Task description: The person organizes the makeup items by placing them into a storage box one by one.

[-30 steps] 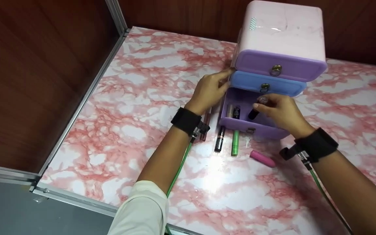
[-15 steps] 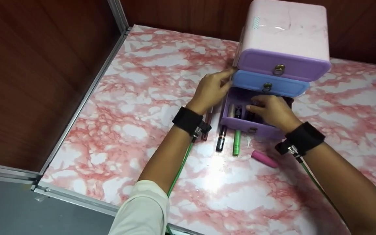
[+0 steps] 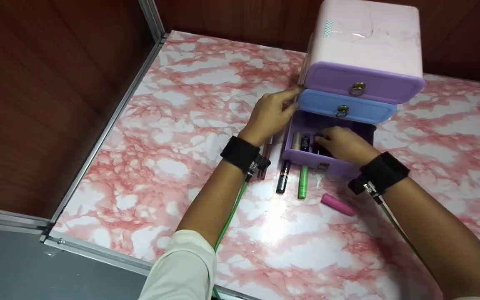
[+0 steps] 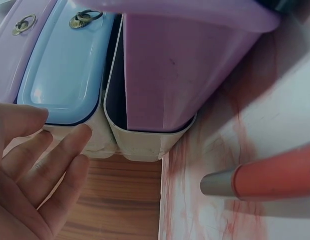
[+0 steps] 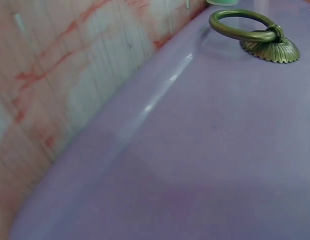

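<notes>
In the head view a drawer unit [image 3: 369, 46] has its bottom purple drawer [image 3: 302, 159] pulled out. My right hand [image 3: 344, 143] reaches down into that drawer, fingers curled at a small dark bottle [image 3: 318, 149] that they mostly hide. Left of it in the drawer stand a beige tube [image 3: 296, 141] and a black tube [image 3: 305, 143]. My left hand [image 3: 270, 114] touches the unit's left side with its fingertips, beside the blue drawer [image 3: 348, 105]. In the left wrist view the left hand's fingers [image 4: 69, 145] are loosely extended by the blue drawer front. The right wrist view shows no fingers.
On the marbled table in front of the drawer lie a black tube [image 3: 283, 177], a green tube [image 3: 303, 182] and a pink tube [image 3: 337, 204]. A reddish tube [image 3: 264, 160] lies near the left wrist. Wood panels [image 3: 240, 25] stand behind and at left.
My right hand has lowered the small dark bottle deeper into the open drawer, beside the two standing tubes. The left hand stays at the unit's side.
</notes>
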`<state>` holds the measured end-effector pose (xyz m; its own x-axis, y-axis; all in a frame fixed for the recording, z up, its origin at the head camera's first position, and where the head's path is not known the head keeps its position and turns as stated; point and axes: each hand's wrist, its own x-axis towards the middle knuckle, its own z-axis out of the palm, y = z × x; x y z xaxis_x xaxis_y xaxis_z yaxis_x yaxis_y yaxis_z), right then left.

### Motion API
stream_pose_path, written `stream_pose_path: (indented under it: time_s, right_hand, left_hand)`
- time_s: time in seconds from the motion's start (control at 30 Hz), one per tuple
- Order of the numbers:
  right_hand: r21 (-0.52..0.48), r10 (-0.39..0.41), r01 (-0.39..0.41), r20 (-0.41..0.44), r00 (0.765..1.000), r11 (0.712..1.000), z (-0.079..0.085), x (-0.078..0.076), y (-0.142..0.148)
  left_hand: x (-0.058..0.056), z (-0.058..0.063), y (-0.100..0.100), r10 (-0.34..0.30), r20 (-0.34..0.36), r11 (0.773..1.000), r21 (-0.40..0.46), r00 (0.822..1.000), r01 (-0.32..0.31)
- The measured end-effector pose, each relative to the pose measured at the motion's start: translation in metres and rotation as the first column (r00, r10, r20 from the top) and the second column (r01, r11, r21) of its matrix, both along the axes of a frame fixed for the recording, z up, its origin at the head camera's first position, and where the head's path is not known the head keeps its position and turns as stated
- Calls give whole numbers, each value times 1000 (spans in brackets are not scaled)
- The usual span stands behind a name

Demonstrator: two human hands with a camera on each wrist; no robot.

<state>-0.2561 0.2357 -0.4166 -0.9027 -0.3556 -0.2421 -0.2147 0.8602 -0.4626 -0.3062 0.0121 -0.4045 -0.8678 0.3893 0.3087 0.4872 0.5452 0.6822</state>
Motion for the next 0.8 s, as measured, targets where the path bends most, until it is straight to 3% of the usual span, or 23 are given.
stream_pose_path:
  time_s: [0.43,0.8]
  right_hand:
    - [19,-31,31,1,1000,999,-1,-1,-8]
    - [-26,3,-4,-51,999,1000,-5,-1,-7]
  left_hand:
    - [0,0,1,5,29,1000,6,1000,-5]
    - [0,0,1,3,22,1000,4,1000,-3]
